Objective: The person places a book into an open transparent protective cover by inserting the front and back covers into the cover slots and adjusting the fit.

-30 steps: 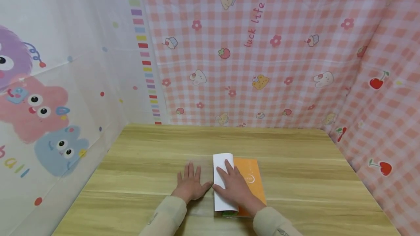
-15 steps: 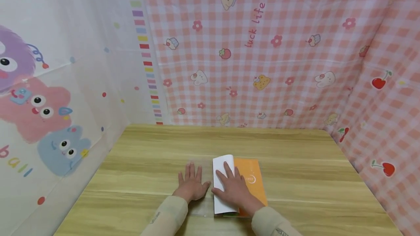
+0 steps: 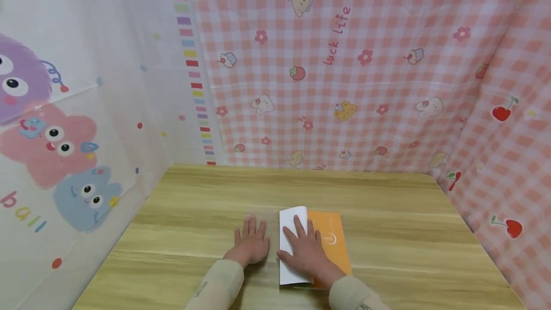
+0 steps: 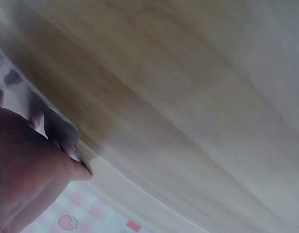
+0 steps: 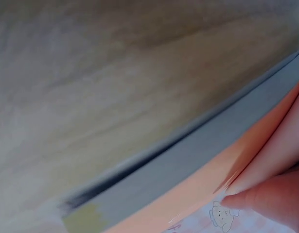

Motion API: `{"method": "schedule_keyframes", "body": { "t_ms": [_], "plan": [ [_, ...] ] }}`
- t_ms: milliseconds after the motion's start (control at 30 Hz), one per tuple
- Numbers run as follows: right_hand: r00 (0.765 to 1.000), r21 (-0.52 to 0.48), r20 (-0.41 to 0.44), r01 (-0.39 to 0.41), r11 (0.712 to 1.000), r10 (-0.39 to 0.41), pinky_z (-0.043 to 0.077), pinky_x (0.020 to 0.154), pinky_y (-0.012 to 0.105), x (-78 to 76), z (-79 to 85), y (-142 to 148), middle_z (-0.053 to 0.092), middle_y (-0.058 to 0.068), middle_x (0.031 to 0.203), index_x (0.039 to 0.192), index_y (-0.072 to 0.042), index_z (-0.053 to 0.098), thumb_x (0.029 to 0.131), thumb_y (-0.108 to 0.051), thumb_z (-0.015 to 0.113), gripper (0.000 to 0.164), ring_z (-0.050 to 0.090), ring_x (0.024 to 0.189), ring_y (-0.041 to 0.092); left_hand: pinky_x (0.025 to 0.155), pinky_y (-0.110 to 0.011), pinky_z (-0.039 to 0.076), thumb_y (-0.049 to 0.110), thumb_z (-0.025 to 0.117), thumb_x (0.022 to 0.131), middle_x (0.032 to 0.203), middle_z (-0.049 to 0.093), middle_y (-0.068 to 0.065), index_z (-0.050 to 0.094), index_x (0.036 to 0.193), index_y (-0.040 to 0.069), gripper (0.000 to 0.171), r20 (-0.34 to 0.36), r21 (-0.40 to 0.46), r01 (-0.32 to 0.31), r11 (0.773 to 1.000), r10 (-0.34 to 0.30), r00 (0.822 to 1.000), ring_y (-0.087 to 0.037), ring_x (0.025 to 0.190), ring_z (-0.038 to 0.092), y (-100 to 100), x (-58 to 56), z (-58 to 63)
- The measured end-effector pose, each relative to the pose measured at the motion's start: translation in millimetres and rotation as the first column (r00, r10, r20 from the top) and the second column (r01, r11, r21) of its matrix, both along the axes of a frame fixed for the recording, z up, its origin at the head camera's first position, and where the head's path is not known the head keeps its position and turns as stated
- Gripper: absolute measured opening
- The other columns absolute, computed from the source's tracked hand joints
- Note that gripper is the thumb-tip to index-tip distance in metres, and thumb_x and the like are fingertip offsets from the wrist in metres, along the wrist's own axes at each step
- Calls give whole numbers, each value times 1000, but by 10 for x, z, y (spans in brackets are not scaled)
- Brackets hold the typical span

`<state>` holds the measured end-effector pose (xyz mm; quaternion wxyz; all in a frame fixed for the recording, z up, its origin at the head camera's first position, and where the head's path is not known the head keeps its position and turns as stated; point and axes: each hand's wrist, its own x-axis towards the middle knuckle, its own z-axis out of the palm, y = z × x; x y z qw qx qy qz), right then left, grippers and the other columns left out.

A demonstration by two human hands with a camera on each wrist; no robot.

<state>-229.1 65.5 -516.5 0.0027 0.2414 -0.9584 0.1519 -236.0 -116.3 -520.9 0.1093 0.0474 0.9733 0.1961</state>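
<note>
An orange booklet (image 3: 336,240) lies on the table with a white page (image 3: 290,271) folded over its left part. My right hand (image 3: 306,251) rests on that page, fingers straight and spread, its thumb at the page's left edge. In the right wrist view, part of the right hand (image 5: 273,199) shows beside the booklet's orange surface (image 5: 202,179). Left of the booklet, my left hand (image 3: 249,247) rests palm down with straight fingers. What looks like a clear plastic film (image 3: 269,275) lies about that hand. The left wrist view shows the left hand (image 4: 30,170) close over the tabletop.
The wood-grain table (image 3: 189,204) extends around both hands. Behind it hangs a pink checked cloth (image 3: 318,94), with a white cartoon-print cloth (image 3: 129,94) at the left. Another checked cloth (image 3: 516,157) hangs along the right side.
My left thumb has drawn in toward its fingers, away from the page. The right hand stays on the white page. The head view has shifted slightly.
</note>
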Motion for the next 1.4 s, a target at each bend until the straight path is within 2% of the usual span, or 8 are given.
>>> {"method": "schedule_keyframes", "body": {
  "t_ms": [133,267,500,767,1000,1267,1333,1400],
  "plan": [
    [999,18,-32,-14,1000,15,23,103,71,-9,5,-15,26,25,154,140,-12,50,88,-53,53,66,13,136,52,108,-71,4,27,29,100,156,9,-31,29,148,0,55,-39,39,11,999,-10,999,-44,141,0,-43,-60,-75],
    [999,54,-45,-26,998,28,23,105,69,-21,5,-25,28,25,153,139,-12,51,89,-53,52,65,13,138,48,108,-71,7,25,30,99,155,13,-31,33,146,-1,54,-61,45,21,999,-18,998,-44,140,4,-64,-74,-53],
    [999,101,-27,-37,994,40,22,107,66,-17,-13,-54,28,25,153,138,-11,52,88,-55,52,66,12,138,47,110,-67,14,23,31,101,155,17,-28,36,146,2,50,-23,21,24,1000,-24,999,-41,141,9,-46,12,134],
    [999,87,-30,-36,996,39,30,105,64,2,-23,-132,30,29,151,136,-7,54,87,-51,55,66,12,136,51,111,-66,9,26,24,100,157,13,-26,31,149,3,55,-1,20,10,1000,-10,1000,-41,141,7,-70,-34,10],
    [997,118,-67,-25,993,33,33,103,65,37,-19,-194,35,29,148,134,-7,55,91,-44,54,57,18,134,53,109,-67,16,27,32,101,155,20,-28,38,145,1,52,-30,-14,38,999,-39,999,-42,140,12,-67,41,118],
    [997,157,-71,1,988,11,32,103,64,42,-30,-248,36,25,149,135,-8,55,94,-30,49,46,19,135,51,110,-67,14,37,33,102,155,18,-28,36,146,1,57,-9,-21,54,998,-54,999,-41,141,10,-66,57,115],
    [998,146,-71,8,989,2,32,104,65,38,-28,-259,35,25,149,135,-8,55,94,-27,49,45,19,135,50,108,-69,15,45,32,100,154,19,-30,36,146,1,64,-30,-2,59,998,-59,998,-43,140,10,-87,15,25],
    [997,137,-79,16,990,-5,32,103,65,33,-23,-268,36,25,149,134,-8,55,95,-26,48,44,19,135,50,108,-69,15,50,37,97,153,20,-31,37,145,-1,70,-41,2,57,998,-57,998,-44,140,11,-81,18,45]
  ]
}}
